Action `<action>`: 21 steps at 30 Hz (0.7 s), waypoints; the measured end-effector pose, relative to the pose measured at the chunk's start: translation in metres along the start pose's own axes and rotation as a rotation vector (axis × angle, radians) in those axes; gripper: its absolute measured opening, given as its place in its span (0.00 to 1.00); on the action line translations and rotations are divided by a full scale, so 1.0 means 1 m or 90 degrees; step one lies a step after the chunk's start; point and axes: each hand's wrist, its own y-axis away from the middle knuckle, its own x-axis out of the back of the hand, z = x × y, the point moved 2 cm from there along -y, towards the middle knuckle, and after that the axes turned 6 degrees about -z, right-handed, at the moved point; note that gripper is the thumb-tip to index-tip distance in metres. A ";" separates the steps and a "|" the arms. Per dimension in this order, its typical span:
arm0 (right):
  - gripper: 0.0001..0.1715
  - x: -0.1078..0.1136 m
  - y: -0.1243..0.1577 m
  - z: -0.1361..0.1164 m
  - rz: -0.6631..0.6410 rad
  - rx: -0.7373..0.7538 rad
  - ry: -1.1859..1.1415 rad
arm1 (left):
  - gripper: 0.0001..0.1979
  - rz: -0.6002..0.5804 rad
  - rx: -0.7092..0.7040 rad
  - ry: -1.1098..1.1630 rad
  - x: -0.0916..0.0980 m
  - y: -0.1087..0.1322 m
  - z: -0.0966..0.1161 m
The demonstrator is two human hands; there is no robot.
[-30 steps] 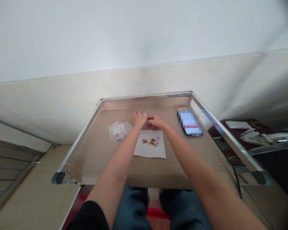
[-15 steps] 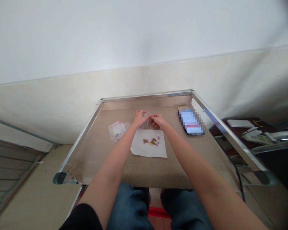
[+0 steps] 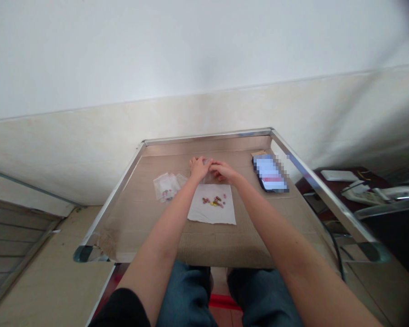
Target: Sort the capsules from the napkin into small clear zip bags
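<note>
My left hand (image 3: 199, 168) and my right hand (image 3: 222, 170) meet just beyond a white paper sheet (image 3: 211, 217). A clear plastic bag (image 3: 207, 178) shows between them, partly covered by the fingers. My left fingers are closed on the bag; my right fingers are curled against its edge, seemingly pinching it. On the sheet lie several small capsules and pills (image 3: 214, 201), pink, brown and yellow. Left of my left forearm, several clear zip bags (image 3: 165, 185) lie overlapping, with small pills inside.
A phone (image 3: 270, 173) with a lit, blurred screen lies at the right. The cardboard-covered tray table (image 3: 143, 213) has a raised metal rim (image 3: 207, 135) against the wall. Beyond its right side stands a dark red table (image 3: 341, 181) holding a white telephone.
My right hand has shifted slightly left, closer to my left hand at the bag. The capsules on the sheet look unchanged.
</note>
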 end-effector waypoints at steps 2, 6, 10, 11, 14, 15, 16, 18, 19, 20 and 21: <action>0.21 -0.002 0.002 -0.002 -0.025 0.022 -0.005 | 0.22 0.010 0.003 0.003 0.001 -0.002 -0.002; 0.26 -0.007 0.004 -0.008 -0.057 0.053 0.017 | 0.18 0.013 -0.004 0.018 0.004 -0.006 -0.003; 0.29 -0.011 0.007 -0.013 -0.062 0.061 0.015 | 0.14 0.026 -0.001 0.058 0.006 -0.009 -0.004; 0.28 -0.012 0.007 -0.014 -0.061 0.059 0.014 | 0.14 0.029 -0.002 0.062 0.006 -0.010 -0.004; 0.25 -0.013 0.007 -0.014 -0.054 0.048 0.022 | 0.14 0.042 0.013 0.059 0.005 -0.013 -0.006; 0.23 -0.013 0.007 -0.015 -0.049 0.047 0.027 | 0.14 0.045 0.025 0.059 0.004 -0.013 -0.007; 0.22 -0.013 0.007 -0.015 -0.043 0.045 0.035 | 0.15 0.047 0.038 0.061 0.004 -0.014 -0.008; 0.19 -0.013 0.007 -0.017 -0.033 0.043 0.057 | 0.15 0.051 0.064 0.067 0.004 -0.014 -0.010; 0.18 -0.013 0.006 -0.018 -0.031 0.042 0.071 | 0.16 0.054 0.074 0.069 0.004 -0.014 -0.011; 0.17 -0.013 0.006 -0.018 -0.032 0.041 0.085 | 0.16 0.056 0.080 0.069 0.005 -0.014 -0.011; 0.16 -0.014 0.006 -0.019 -0.037 0.040 0.098 | 0.16 0.057 0.083 0.067 0.005 -0.014 -0.011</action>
